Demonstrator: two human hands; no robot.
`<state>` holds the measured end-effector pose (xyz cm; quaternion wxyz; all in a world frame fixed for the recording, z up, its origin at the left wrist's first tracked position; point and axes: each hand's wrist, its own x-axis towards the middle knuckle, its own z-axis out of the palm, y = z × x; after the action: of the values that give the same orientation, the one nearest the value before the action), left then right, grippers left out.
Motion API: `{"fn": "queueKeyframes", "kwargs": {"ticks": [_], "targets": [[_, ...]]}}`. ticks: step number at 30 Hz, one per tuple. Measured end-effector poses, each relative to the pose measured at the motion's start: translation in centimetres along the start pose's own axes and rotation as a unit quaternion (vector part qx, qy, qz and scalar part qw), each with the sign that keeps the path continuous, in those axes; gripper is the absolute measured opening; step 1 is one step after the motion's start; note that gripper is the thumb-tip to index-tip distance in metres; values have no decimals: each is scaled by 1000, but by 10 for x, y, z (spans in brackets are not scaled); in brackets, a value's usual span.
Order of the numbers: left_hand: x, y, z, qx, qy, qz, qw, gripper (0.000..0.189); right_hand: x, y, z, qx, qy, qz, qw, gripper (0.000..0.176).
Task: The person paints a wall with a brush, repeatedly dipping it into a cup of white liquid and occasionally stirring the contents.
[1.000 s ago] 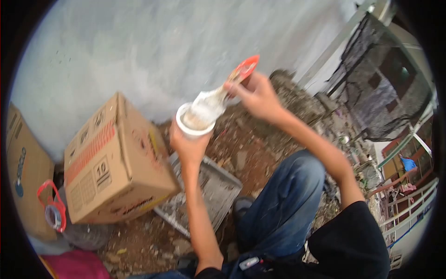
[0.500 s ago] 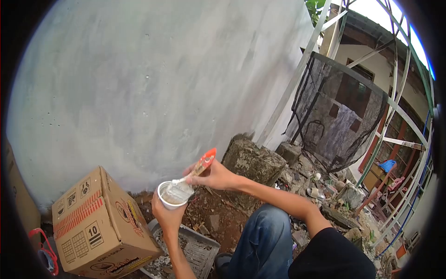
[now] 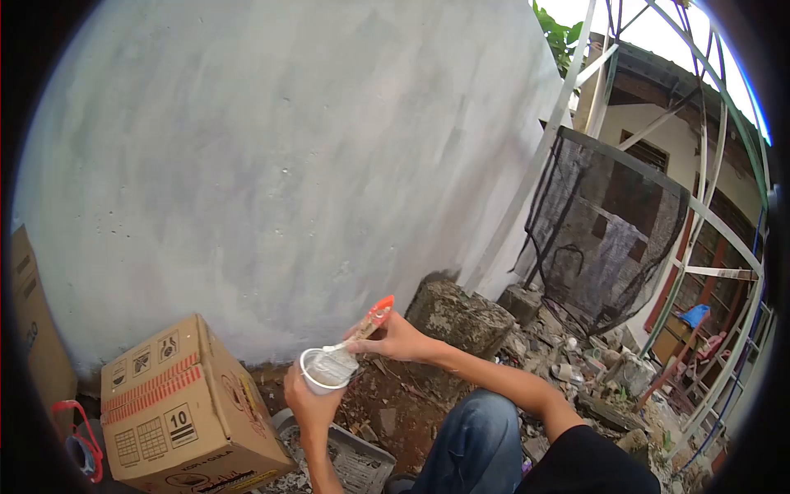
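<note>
Well to the left of the white cup (image 3: 327,368), at the picture's edge: a plain cardboard carton (image 3: 33,346), and below it a red-handled container (image 3: 81,449), low on the ground. Nearer, but also left of the cup and lower: a printed cardboard box (image 3: 185,407), tilted, with red stripes and a "10" on its side. Just below the cup, on the dirt beside that box: a grey tray (image 3: 358,465) speckled with dried material. Behind the cup and filling the upper picture: a grey plastered wall (image 3: 288,165). Left hand (image 3: 306,405) clamped around the cup from underneath, holding it up in the air, clear of the ground. Dipped into the cup from the upper right: a brush (image 3: 366,325), pale bristles inside the rim, orange-red handle slanting up. Right hand (image 3: 397,339) just right of the cup, fingers closed on the brush handle. Hands close together but apart, joined only through brush and cup. Right of the cup: a rough concrete block (image 3: 457,317); lower right, a knee in blue jeans (image 3: 473,436); further right, rubble (image 3: 592,366) and a black mesh cage (image 3: 605,239) in a metal frame.
</note>
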<state>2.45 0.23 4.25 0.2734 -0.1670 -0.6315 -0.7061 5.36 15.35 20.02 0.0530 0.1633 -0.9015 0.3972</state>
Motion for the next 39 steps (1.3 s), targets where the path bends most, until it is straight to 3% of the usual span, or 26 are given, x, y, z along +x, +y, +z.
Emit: {"fn": "queueKeyframes", "kwargs": {"ticks": [8, 11, 23, 32, 39], "targets": [[-3, -16, 6, 37, 11, 15, 999, 63, -3, 3, 3, -63, -36, -5, 997, 25], [1, -3, -1, 16, -6, -27, 999, 57, -1, 1, 4, -37, -37, -42, 998, 26], [-3, -23, -3, 2, 3, -19, 1000, 65, -2, -22, 13, -75, -63, 1, 995, 23], [4, -14, -17, -20, 46, -35, 998, 54, 4, -17, 15, -32, 1, -11, 999, 22], [10, -14, -27, -48, 75, -34, 995, 54, 8, -13, 18, 89, 88, 27, 992, 22]]}}
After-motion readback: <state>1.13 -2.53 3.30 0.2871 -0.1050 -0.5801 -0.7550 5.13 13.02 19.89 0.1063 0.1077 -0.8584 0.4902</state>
